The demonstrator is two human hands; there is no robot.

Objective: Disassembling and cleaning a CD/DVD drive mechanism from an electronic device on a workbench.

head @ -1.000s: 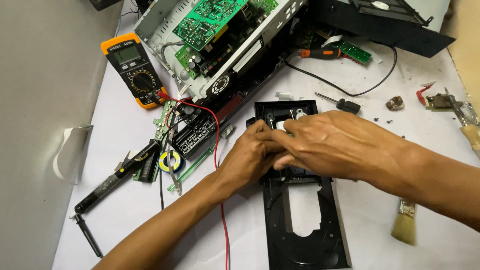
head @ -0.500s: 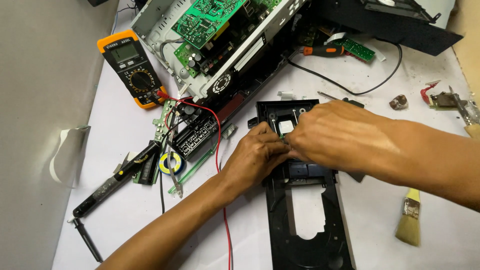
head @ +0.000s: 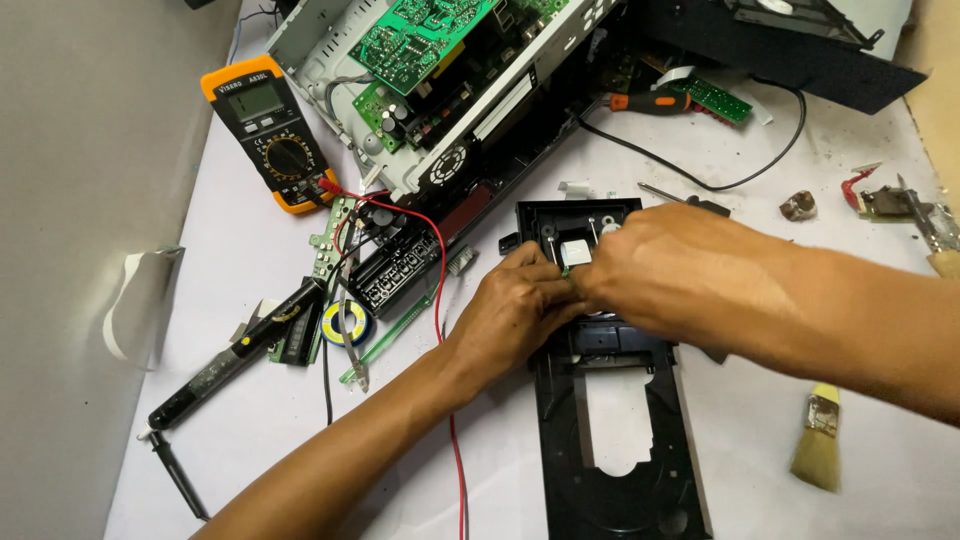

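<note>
Both hands pinch at the same spot: the left hand [head: 515,310] has its grip closed, fingertips pressed onto the far end of the flat black plastic disc-tray frame [head: 610,400], and the right hand [head: 665,275] curls over it from the right, fingers bent down on the small white block [head: 577,252] seated in the frame. Whether either grip actually holds a loose part I cannot tell; the fingers hide it.

Compared with a second ago, the hands have slid a little nearer and lower along the frame, so the white block and the rails beside it now show; the work seems centred on that mechanism.

The frame lies flat on the white worktop [head: 240,260], nearer than the opened metal chassis with green circuit boards [head: 430,60]. An orange-edged multimeter [head: 268,130] sits far left, a small brush [head: 820,440] near right.
</note>
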